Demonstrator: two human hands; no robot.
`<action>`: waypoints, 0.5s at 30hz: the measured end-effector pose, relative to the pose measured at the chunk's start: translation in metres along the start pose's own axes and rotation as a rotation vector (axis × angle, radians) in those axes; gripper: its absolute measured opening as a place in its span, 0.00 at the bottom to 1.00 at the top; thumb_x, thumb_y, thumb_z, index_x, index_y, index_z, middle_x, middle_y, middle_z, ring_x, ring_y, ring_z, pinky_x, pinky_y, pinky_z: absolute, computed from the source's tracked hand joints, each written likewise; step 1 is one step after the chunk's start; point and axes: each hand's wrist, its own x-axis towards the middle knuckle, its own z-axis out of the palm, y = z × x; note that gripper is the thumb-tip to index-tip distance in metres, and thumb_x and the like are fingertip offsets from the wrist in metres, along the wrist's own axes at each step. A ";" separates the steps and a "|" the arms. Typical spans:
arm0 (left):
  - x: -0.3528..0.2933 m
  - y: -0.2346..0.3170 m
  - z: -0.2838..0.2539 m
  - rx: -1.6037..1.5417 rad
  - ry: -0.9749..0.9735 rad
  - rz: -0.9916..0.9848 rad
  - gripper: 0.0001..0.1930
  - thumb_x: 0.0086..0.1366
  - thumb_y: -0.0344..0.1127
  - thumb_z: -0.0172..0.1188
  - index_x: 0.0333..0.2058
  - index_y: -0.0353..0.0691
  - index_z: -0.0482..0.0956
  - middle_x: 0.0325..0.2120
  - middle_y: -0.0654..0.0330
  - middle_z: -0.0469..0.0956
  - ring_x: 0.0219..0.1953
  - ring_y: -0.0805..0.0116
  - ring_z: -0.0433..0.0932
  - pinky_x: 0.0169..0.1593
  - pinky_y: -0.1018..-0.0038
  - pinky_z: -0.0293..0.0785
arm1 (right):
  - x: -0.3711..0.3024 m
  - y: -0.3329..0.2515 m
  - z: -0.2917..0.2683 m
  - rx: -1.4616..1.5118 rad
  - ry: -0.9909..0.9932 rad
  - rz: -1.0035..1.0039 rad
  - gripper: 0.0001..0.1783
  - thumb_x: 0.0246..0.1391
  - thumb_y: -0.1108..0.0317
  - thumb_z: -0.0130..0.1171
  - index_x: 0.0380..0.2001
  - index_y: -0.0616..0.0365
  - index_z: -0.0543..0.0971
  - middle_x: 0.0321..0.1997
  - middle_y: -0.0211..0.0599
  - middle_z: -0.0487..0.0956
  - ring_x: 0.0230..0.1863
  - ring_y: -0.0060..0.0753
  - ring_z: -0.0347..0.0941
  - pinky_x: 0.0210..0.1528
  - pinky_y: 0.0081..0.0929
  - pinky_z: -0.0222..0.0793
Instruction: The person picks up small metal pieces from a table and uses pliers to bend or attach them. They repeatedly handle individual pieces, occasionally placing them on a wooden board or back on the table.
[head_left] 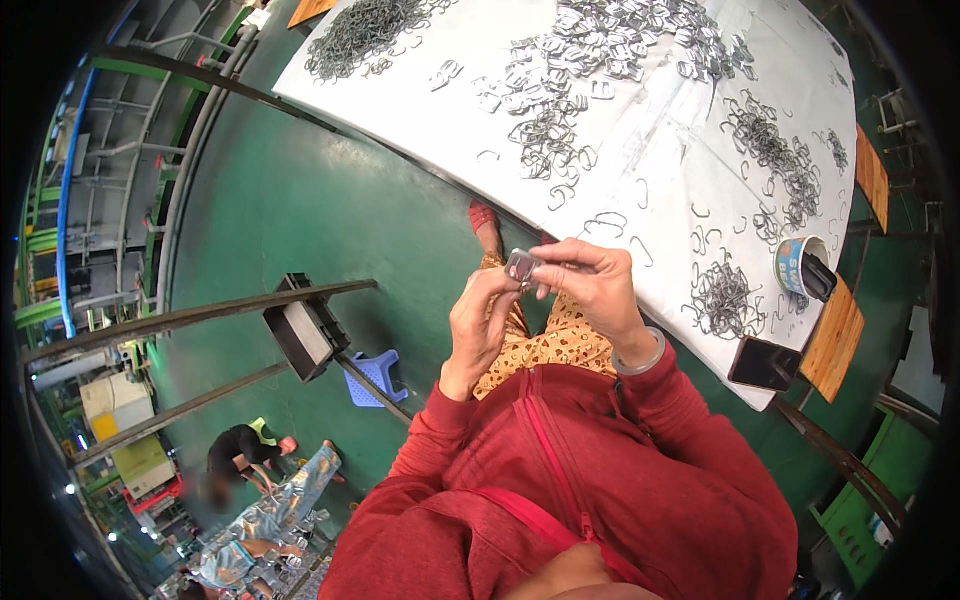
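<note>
A small, shiny metal buckle [521, 266] with rounded corners is held in front of my body, near the table's edge. My left hand [482, 325] pinches it from below and the left. From the right, the thumb and fingertips of my right hand [598, 285] close on its other side. The fingers cover part of the buckle, so its finer details are hidden. On the white-covered table [420, 130] lie bent wire loops [725, 300] and a heap of flat silvery buckle pieces [615, 40]. A few single loops [605, 222] rest close to my hands.
A printed tub [792, 265] with a dark object in it stands at the table's right side, by a black phone [765, 364]. Behind on the left are a dark crate [303, 328], a blue plastic stool [372, 380] and a bending person [240, 450]. Metal rails cross the left side.
</note>
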 end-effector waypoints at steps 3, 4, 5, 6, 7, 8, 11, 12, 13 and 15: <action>0.015 -0.002 0.004 -0.232 0.307 -0.123 0.12 0.55 0.23 0.59 0.39 0.35 0.74 0.40 0.55 0.76 0.40 0.63 0.74 0.45 0.72 0.70 | -0.001 -0.002 -0.004 -0.010 -0.039 -0.023 0.10 0.47 0.83 0.58 0.36 0.68 0.79 0.29 0.34 0.78 0.27 0.19 0.74 0.31 0.15 0.71; 0.025 -0.003 0.000 -0.266 0.394 -0.162 0.12 0.55 0.23 0.59 0.40 0.35 0.74 0.40 0.55 0.76 0.39 0.64 0.74 0.45 0.73 0.70 | 0.000 -0.003 -0.005 -0.023 -0.052 -0.019 0.10 0.47 0.82 0.58 0.36 0.68 0.79 0.29 0.34 0.78 0.27 0.19 0.74 0.30 0.15 0.71; 0.039 -0.010 -0.008 -0.098 0.287 -0.212 0.10 0.55 0.24 0.59 0.37 0.35 0.76 0.37 0.55 0.77 0.39 0.66 0.75 0.43 0.74 0.70 | -0.002 -0.005 -0.007 -0.040 -0.063 -0.010 0.10 0.48 0.82 0.58 0.36 0.67 0.79 0.29 0.34 0.78 0.27 0.18 0.74 0.30 0.14 0.71; 0.061 -0.016 -0.007 0.025 0.169 -0.136 0.08 0.55 0.25 0.60 0.35 0.36 0.78 0.34 0.56 0.77 0.37 0.66 0.75 0.41 0.73 0.70 | -0.003 -0.005 -0.008 -0.056 -0.073 -0.002 0.10 0.48 0.82 0.58 0.36 0.67 0.79 0.29 0.33 0.78 0.27 0.18 0.74 0.30 0.14 0.71; 0.083 -0.023 -0.005 0.146 0.058 -0.058 0.07 0.54 0.26 0.60 0.33 0.37 0.79 0.31 0.58 0.78 0.35 0.66 0.75 0.39 0.73 0.70 | -0.004 -0.004 -0.009 -0.065 -0.092 0.009 0.10 0.48 0.82 0.58 0.36 0.66 0.80 0.29 0.32 0.77 0.27 0.17 0.73 0.30 0.14 0.71; 0.104 -0.028 0.004 0.199 0.020 0.042 0.05 0.54 0.26 0.61 0.32 0.37 0.79 0.29 0.59 0.78 0.34 0.64 0.74 0.37 0.72 0.70 | -0.005 -0.004 -0.009 -0.041 -0.084 0.038 0.10 0.47 0.83 0.58 0.35 0.67 0.79 0.30 0.34 0.77 0.27 0.18 0.73 0.29 0.14 0.71; 0.158 -0.055 0.040 0.331 -0.114 0.276 0.07 0.51 0.28 0.61 0.31 0.40 0.80 0.26 0.61 0.75 0.33 0.62 0.72 0.36 0.70 0.71 | -0.008 -0.005 -0.006 -0.010 -0.062 0.085 0.10 0.46 0.85 0.57 0.35 0.69 0.79 0.31 0.37 0.77 0.26 0.21 0.73 0.28 0.15 0.71; 0.170 -0.064 0.048 0.418 -0.179 0.307 0.06 0.52 0.29 0.60 0.31 0.41 0.80 0.27 0.61 0.75 0.33 0.62 0.72 0.37 0.69 0.71 | -0.009 -0.005 -0.007 -0.022 -0.062 0.066 0.10 0.47 0.84 0.57 0.35 0.68 0.79 0.30 0.35 0.77 0.26 0.19 0.73 0.28 0.14 0.71; 0.179 -0.073 0.055 0.505 -0.244 0.335 0.05 0.54 0.30 0.59 0.31 0.41 0.80 0.28 0.61 0.75 0.34 0.62 0.72 0.38 0.69 0.71 | -0.010 -0.006 -0.006 -0.034 -0.065 0.050 0.10 0.47 0.83 0.57 0.35 0.67 0.79 0.30 0.33 0.77 0.26 0.18 0.73 0.28 0.13 0.70; 0.188 -0.080 0.065 0.655 -0.342 0.367 0.05 0.56 0.30 0.56 0.31 0.42 0.79 0.30 0.60 0.75 0.35 0.62 0.72 0.39 0.68 0.71 | -0.014 -0.008 -0.006 -0.036 -0.061 0.040 0.09 0.48 0.83 0.57 0.35 0.66 0.80 0.30 0.31 0.77 0.26 0.16 0.73 0.28 0.11 0.69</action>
